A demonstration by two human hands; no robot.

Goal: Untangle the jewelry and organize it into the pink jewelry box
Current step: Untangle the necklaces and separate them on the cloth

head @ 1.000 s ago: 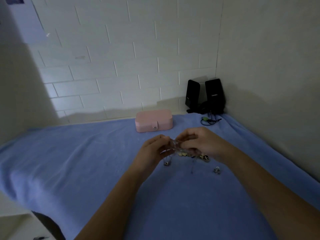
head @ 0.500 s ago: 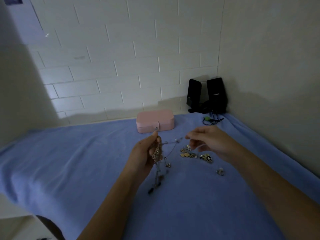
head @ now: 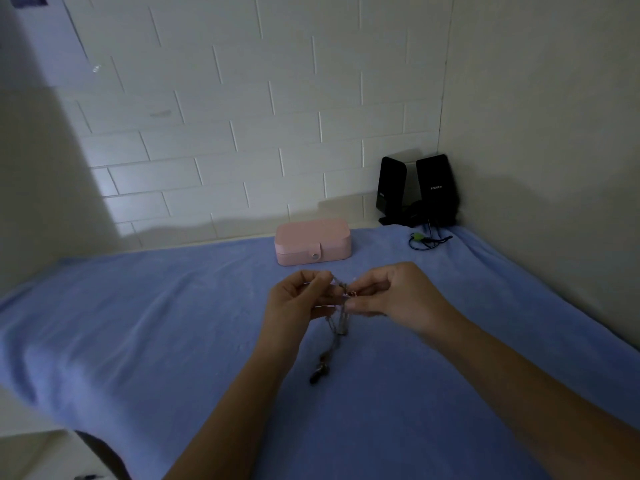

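Now at the fingers: the left hand and the right hand each pinch the tangle of chains, with curled fingers closing on it from either side.
Just changed: half a second back the left hand held the tangle alone and the right hand hovered apart from it; the right hand has come back in and taken hold.
Meaning: the picking-apart of this clump is probably beginning, and nothing is sorted yet.
Tangle: it is held up in front of the pink jewelry box, on the person's side of it. Strands hang down to a dark pendant, which is at or just above the blue-covered surface; contact cannot be told.
Box: it is shut, with its snap tab fastened, and sits against the back wall.
Loose pieces: none show now; they may be hidden behind the right hand.
Count: two hands, one tangle (strand number unreadable), one dark pendant and one box. Two black speakers stand right of the box, with one cable before them.
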